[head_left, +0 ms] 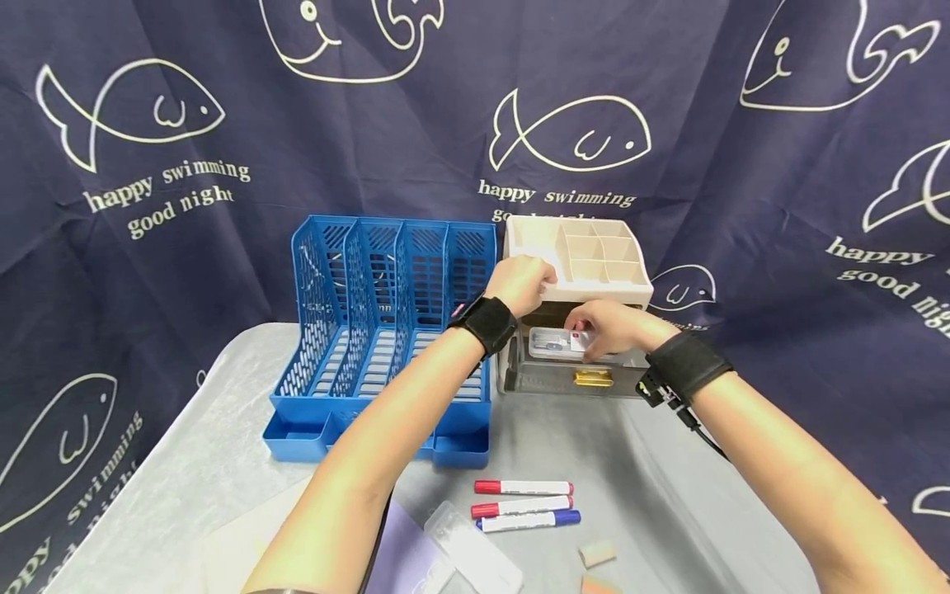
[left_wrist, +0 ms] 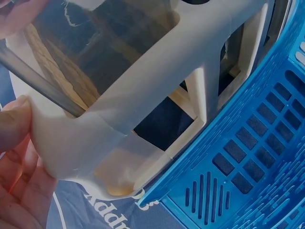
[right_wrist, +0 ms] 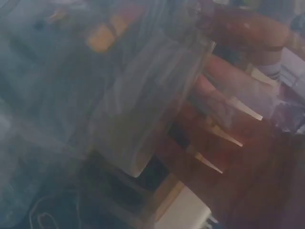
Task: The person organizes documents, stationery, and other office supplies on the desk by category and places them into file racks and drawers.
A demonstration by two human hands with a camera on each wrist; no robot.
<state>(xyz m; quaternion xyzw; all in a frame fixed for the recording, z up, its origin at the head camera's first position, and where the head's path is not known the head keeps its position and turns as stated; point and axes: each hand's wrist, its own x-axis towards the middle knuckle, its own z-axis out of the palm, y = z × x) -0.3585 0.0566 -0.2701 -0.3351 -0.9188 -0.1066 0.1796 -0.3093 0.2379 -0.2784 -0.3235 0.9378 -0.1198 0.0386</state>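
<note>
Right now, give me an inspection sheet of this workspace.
Surface: table under a pale sheet.
Job's things: beige organizer, its clear drawer pulled out; a small white case lies in the drawer.
Clutter: blue file rack; three markers; clear box; erasers; papers.
Grippers: left hand grips the organizer's top edge; right hand holds the case in the drawer.
Cables: one cable from the right wristband.
Surroundings: navy fish-print curtain.
</note>
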